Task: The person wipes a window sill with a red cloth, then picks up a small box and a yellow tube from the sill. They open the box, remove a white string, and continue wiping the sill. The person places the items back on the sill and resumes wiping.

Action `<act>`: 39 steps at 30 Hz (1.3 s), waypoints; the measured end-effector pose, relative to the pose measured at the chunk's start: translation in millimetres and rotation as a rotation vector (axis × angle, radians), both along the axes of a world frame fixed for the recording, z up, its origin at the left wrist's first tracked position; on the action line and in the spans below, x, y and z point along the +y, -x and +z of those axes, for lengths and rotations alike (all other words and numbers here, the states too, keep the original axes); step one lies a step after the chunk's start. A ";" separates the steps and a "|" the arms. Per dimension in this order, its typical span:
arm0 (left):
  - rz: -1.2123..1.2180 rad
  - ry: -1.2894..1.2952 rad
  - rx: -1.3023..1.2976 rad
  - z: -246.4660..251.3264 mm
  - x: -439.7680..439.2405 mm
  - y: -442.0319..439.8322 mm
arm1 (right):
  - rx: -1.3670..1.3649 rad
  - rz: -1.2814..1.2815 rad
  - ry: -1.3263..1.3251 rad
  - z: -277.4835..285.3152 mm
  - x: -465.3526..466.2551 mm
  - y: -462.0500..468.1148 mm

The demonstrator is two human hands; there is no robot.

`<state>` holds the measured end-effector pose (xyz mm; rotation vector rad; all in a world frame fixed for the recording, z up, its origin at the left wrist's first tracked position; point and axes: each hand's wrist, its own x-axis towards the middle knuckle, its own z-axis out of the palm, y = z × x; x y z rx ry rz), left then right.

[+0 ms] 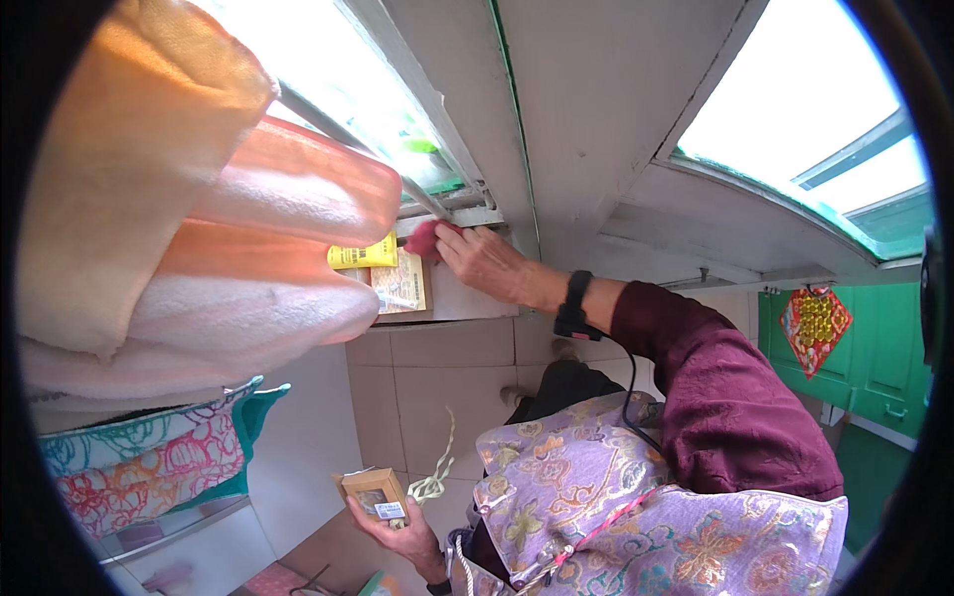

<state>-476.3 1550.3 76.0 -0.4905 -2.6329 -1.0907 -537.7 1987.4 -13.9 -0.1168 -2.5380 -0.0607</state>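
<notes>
My left hand, low in the view, grips a small brown cardboard box with a window and a white label. A pale braided cord trails beside it. My right hand reaches to the windowsill and holds a crumpled red cloth against the sill near the window frame's lower corner. Just left of the cloth lie a yellow tube and a flat printed packet. Both bear writing, and hanging towels partly hide that end of the sill.
Orange and white towels hang at the left, over patterned towels. A slanting rod crosses before the window. At the right, a red and gold ornament hangs by a green door. Below is a tiled floor.
</notes>
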 end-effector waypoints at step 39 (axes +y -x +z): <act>-0.135 0.052 0.013 -0.3 5.8 30.7 | 0.219 -0.341 0.790 21.8 -3.4 19.0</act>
